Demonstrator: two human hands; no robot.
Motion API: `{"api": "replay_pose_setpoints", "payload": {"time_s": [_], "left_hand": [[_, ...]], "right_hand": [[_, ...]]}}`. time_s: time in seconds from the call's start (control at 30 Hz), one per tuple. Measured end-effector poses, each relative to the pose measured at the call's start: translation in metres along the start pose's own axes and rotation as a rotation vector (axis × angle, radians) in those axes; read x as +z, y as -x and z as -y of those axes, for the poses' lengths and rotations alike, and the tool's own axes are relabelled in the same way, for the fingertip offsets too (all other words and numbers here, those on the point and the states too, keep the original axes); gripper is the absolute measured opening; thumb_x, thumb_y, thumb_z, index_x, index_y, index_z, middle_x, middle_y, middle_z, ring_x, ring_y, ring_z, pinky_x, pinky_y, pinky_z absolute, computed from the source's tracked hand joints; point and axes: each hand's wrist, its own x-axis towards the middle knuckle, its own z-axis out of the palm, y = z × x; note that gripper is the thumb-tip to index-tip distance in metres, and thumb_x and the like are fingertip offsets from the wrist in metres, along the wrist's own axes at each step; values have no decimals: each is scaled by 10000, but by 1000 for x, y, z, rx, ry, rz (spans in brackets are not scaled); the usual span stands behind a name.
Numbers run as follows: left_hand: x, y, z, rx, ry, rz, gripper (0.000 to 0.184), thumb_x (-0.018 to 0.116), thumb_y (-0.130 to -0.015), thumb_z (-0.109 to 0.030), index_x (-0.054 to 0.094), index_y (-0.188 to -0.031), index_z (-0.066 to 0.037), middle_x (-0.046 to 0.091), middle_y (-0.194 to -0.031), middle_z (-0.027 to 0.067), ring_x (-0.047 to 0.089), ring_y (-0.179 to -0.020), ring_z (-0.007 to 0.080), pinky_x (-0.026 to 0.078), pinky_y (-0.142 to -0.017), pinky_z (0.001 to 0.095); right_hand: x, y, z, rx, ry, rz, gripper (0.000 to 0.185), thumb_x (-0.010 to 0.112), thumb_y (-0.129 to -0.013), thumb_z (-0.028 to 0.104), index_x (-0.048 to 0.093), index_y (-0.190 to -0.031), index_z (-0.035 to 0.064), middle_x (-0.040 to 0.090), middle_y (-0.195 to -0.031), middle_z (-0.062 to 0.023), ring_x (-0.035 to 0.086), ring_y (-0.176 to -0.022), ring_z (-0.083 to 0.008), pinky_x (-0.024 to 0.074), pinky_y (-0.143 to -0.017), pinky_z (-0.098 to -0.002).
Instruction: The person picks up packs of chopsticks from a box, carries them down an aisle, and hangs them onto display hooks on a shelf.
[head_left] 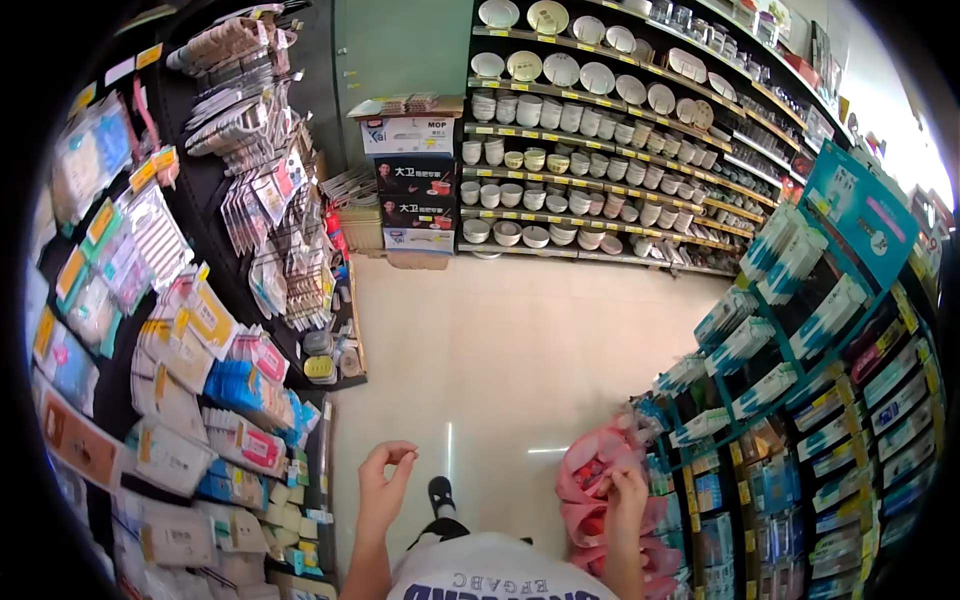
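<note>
My left hand (385,482) is raised over the aisle floor. Its fingers curl in toward the thumb, and nothing shows between them. On the other side of my body, my right hand (627,492) is closed on a pink plastic bag (582,478). The bag hangs beside the right-hand shelving, and its crumpled folds spread above and below my fingers. Some red items show inside it, too unclear to name. Below me are my white shirt (490,570) with dark lettering and one dark shoe (440,492).
Packaged goods hang on the left rack (180,450). Shelves of bowls and plates (560,70) line the back wall, with stacked mop boxes (412,180) beside them. To the right stands a teal display rack (770,330) of hanging packs. Pale tiled floor (480,340) lies between.
</note>
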Motion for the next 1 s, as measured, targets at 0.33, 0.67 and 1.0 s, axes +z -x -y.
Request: {"api": "replay_pose_setpoints", "payload": {"time_s": [0.33, 0.67, 1.0], "left_hand": [[-86, -168, -7, 182, -198, -174, 115, 538, -759, -42, 574, -863, -8, 569, -783, 65, 529, -715, 140, 410, -677, 247], [-121, -226, 26, 26, -298, -173, 121, 529, -758, -29, 572, -866, 6, 583, -802, 75, 547, -736, 149, 425, -689, 252], [-97, -318, 63, -50, -292, -254, 110, 534, -760, -37, 562, -855, 11, 576, -785, 82, 538, -722, 149, 419, -676, 247]], "right_hand": [[166, -116, -15, -157, 70, 163, 108, 465, -801, 85, 517, -753, 3, 499, -636, -39, 470, -591, -100, 374, -568, -220], [268, -174, -67, 19, 142, 380, 98, 461, -809, 67, 525, -778, 0, 520, -656, -39, 490, -618, -97, 405, -598, -221], [336, -292, -85, 59, 185, 474, 104, 472, -813, 71, 528, -780, -10, 526, -665, -43, 493, -621, -101, 407, -602, -221]]}}
